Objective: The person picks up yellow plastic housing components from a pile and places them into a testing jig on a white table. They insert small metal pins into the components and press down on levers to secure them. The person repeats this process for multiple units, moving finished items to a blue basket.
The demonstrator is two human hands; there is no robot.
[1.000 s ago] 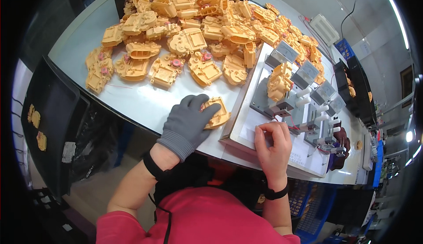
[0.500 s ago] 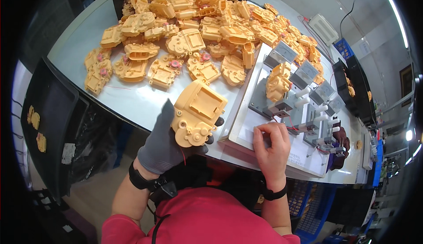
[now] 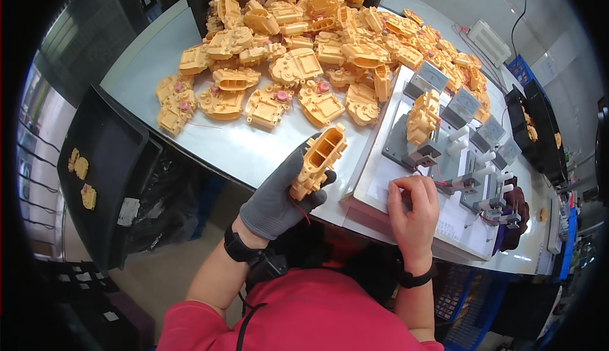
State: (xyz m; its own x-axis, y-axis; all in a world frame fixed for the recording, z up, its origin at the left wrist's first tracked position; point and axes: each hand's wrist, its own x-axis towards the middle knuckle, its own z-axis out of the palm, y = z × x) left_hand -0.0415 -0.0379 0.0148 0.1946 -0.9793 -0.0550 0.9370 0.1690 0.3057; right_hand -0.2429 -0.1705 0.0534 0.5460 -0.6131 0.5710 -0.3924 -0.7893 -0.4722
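My left hand [image 3: 274, 194], in a grey glove, is closed around a yellow plastic motor housing [image 3: 322, 154]. The housing is turned edge-on, its hollow oblong opening facing up, and a thin red wire [image 3: 301, 211] hangs beneath it. My bare right hand [image 3: 413, 214] rests at the front of a white board [image 3: 380, 189], fingers curled. Whether anything is in those fingers is hidden. Just beyond it, another yellow housing [image 3: 423, 117] sits upright on a grey test fixture [image 3: 398, 140] with red wires, white handles and small panel meters [image 3: 461, 106].
A large heap of yellow housings [image 3: 298, 18] covers the back of the white table [image 3: 143, 65]. Several lie separately before it, some with pink-red round parts. A black tray [image 3: 104, 167] with a few housings stands left. Blue crates [image 3: 472, 310] are below right.
My left hand has rolled the housing from its broad face to its edge. My right hand keeps its place by the fixture. The whole view has shifted slightly.
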